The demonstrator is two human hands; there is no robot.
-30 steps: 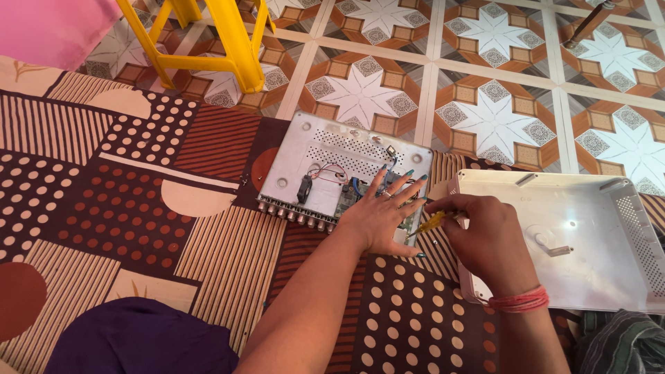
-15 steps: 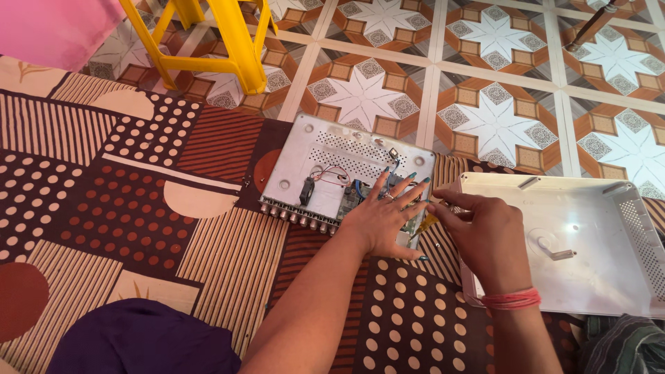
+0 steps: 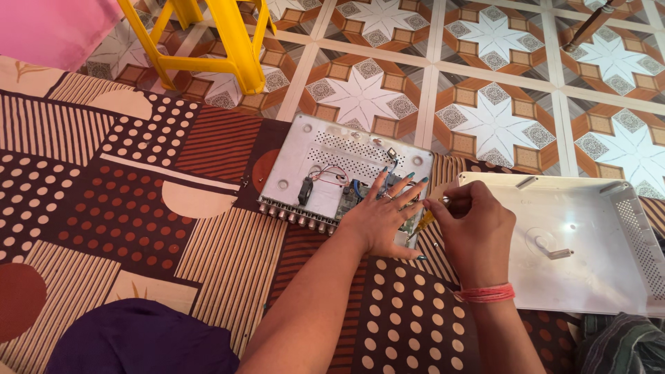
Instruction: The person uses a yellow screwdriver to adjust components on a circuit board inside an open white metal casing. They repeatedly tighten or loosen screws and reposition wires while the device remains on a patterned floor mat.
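Note:
An opened white electronics box lies on a patterned mat, with wires, a small black part and a row of connectors along its near edge. My left hand lies flat with fingers spread on the circuit board at the box's right end. My right hand is closed around a yellow-handled screwdriver, whose tip points down at the board beside my left fingers. The board itself is mostly hidden under my hands.
The box's white metal cover lies upside down to the right. A yellow plastic stool stands on the tiled floor behind the mat. The brown dotted and striped mat covers the near floor. A dark purple cloth lies at the bottom.
My left hand's fingers have spread a little wider on the board. My right hand and the screwdriver have barely shifted.

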